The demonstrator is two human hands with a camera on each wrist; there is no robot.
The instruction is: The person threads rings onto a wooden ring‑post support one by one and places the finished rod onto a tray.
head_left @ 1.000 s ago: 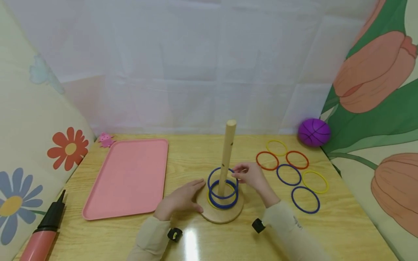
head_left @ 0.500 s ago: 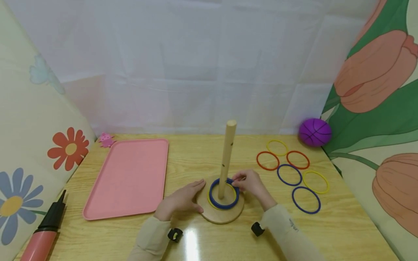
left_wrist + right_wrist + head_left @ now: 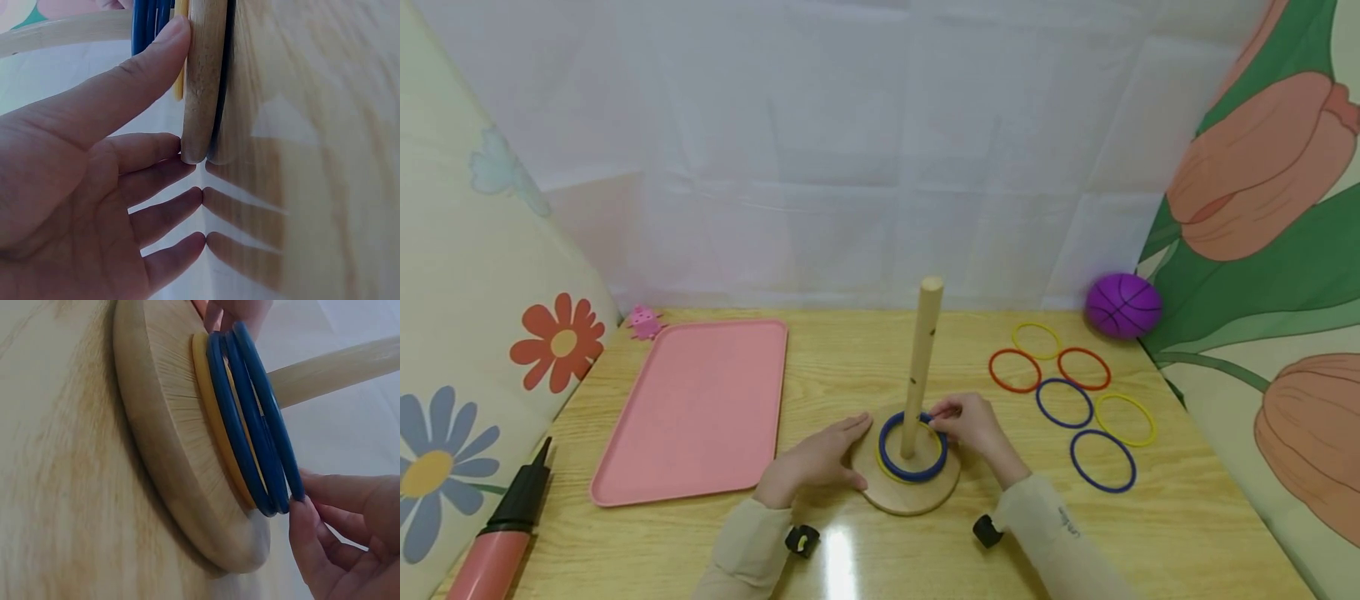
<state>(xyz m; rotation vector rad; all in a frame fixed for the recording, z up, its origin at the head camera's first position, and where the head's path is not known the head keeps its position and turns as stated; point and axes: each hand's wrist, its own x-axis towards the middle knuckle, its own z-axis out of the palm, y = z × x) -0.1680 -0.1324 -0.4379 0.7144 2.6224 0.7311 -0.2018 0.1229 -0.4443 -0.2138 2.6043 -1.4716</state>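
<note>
A wooden post stands upright on a round wooden base. Around its foot lie a yellow ring at the bottom and blue rings above. My right hand pinches the topmost blue ring at its right side between thumb and fingers. That ring tilts slightly against the one beneath it in the right wrist view. My left hand touches the left rim of the base, its thumb against the edge and its fingers extended and spread by the tabletop.
Several red, yellow and blue rings lie flat at the right. Behind them sits a purple ball. A pink tray is at the left, with a small pink toy beyond it and a red-and-black pump in front.
My right hand has lowered the blue ring around the post from a raised, tilted position onto the other rings. My left hand has stayed at the base.
</note>
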